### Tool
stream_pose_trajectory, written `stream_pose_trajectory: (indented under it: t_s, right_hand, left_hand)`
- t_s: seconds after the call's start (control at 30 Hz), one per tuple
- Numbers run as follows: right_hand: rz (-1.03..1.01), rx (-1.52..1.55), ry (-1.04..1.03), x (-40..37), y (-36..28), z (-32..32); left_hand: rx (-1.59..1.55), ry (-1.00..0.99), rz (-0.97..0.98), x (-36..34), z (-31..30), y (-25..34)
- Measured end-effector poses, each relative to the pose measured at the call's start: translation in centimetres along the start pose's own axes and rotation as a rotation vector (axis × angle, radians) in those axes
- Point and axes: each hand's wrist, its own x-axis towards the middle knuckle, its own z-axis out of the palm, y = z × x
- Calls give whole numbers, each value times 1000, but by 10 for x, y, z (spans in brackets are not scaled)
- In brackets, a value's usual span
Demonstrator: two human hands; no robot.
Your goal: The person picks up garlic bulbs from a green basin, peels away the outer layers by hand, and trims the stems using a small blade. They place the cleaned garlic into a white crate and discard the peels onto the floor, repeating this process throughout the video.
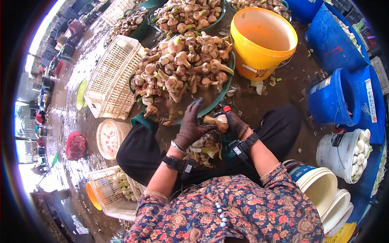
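Note:
My left hand (pixel 191 128), in a dark glove, has its fingers stretched and apart, with the thumb close to the stem of a garlic bulb (pixel 221 123). The bulb lies between both hands, its round end against my right hand (pixel 236 124). That hand, also gloved, is closed around a small tool (pixel 227 108) with a red band and a black end; the rest of it is hidden. Just beyond my hands, a green basin (pixel 231 67) is heaped with untrimmed garlic (pixel 182 60). Between my legs lies a pile of peelings and stem scraps (pixel 204 150).
A yellow bucket (pixel 263 44) stands past the basin on the right. Blue buckets (pixel 330 97) and a white bucket of peeled bulbs (pixel 338 156) are at right. Cream crates (pixel 115 77) and a white tub (pixel 110 137) stand left. More garlic basins lie farther off on the wet floor.

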Motion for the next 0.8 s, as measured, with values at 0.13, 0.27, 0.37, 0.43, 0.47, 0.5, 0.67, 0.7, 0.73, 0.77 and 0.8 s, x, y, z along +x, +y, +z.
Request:
stream_pose_trajectory:
  t_s: [0.13, 0.27, 0.37, 0.43, 0.47, 0.5, 0.67, 0.7, 0.73, 0.77, 0.8]
  right_hand:
    - [422, 249, 36, 7, 6, 11]
    - [494, 328, -54, 9, 53, -6]
    - [510, 177, 148, 8, 48, 6]
    - [501, -76, 160, 12, 52, 8]
    - [485, -326, 174, 13, 54, 10]
    - [487, -321, 175, 11, 47, 14]
    - [286, -628, 137, 13, 35, 25]
    - [288, -629, 137, 16, 24, 28]
    - [455, 315, -29, 20, -1, 33]
    - [555, 1267, -201, 23, -14, 35]
    - [697, 902, 65, 18, 26, 18]
  left_hand:
    - [157, -394, 97, -8, -3, -1]
    - [160, -175, 78, -19, 15, 0]
    - [101, -129, -31, -26, 23, -2]
    - [-2, -58, -53, -31, 31, -9]
    - [-105, 8, -72, -34, 34, -14]
    - [-103, 5, -75, -35, 34, -14]
    - [-382, 25, -597, -33, 38, -33]
    - [-383, 24, -597, -30, 34, -31]
    - [-442, -54, -579, -27, 26, -24]
    - [-499, -130, -559, -24, 18, -18]
    - [-513, -170, -522, -23, 13, -14]
